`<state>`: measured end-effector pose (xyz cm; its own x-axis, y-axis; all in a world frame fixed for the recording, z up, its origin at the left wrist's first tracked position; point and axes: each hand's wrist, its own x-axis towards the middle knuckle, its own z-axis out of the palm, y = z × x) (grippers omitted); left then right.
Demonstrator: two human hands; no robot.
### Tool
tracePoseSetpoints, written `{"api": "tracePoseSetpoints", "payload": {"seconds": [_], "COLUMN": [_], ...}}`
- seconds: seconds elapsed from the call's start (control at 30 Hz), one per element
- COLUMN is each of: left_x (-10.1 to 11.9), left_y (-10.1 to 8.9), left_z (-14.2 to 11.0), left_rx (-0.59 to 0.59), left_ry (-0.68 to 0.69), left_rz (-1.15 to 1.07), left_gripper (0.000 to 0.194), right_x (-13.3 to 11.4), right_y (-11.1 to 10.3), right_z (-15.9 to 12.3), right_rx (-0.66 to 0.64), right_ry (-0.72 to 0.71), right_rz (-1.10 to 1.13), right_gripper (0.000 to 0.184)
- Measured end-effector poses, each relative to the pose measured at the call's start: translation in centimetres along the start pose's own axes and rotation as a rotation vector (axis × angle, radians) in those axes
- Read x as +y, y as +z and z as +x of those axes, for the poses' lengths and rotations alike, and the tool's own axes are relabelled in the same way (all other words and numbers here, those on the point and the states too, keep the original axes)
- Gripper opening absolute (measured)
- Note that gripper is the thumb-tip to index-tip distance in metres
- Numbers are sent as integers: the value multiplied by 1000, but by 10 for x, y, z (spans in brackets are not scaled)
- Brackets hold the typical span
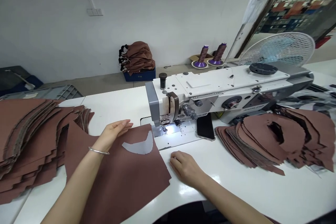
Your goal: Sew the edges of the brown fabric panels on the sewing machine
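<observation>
A brown leather-like piece (pixel 123 175) with a curved cut-out lies flat on the white table (pixel 249 189), its far corner close to the needle of the sewing machine (pixel 223 87). My left hand (pixel 111 134) rests on the piece's far left part, fingers stretched out flat. My right hand (pixel 185 166) lies on the table just right of the piece's edge, fingers loosely curled down, holding nothing that I can see. A bangle sits on my left wrist.
A fanned stack of brown pieces (pixel 31 140) lies at the left, another stack (pixel 283 140) at the right. A phone (pixel 205 127) lies by the machine. Thread cones (pixel 208 56), a fan (pixel 278 47), and a blue crate with brown pieces (pixel 138 59) stand behind.
</observation>
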<state>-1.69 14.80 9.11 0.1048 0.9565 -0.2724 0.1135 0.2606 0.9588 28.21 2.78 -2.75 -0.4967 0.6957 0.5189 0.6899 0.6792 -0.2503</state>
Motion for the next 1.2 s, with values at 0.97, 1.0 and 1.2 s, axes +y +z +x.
{"api": "tracePoseSetpoints", "payload": {"seconds": [0.97,1.0,1.2], "left_x": [-94,-97,-110], "left_y": [107,115,130], "left_z": [-11,-13,-10], "left_rx": [-13,-22,-10], "left_ry": [656,659,638], "left_rz": [1456,1438,1399], "left_gripper": [43,43,40], "right_x": [4,5,12], "right_y": [2,-4,-7], "right_z": [43,37,41], "right_rx": [-124,-133,-135], "right_ry": [-457,-445,-405], "right_rz": [-140,-136,-128], "right_gripper": [26,25,21]}}
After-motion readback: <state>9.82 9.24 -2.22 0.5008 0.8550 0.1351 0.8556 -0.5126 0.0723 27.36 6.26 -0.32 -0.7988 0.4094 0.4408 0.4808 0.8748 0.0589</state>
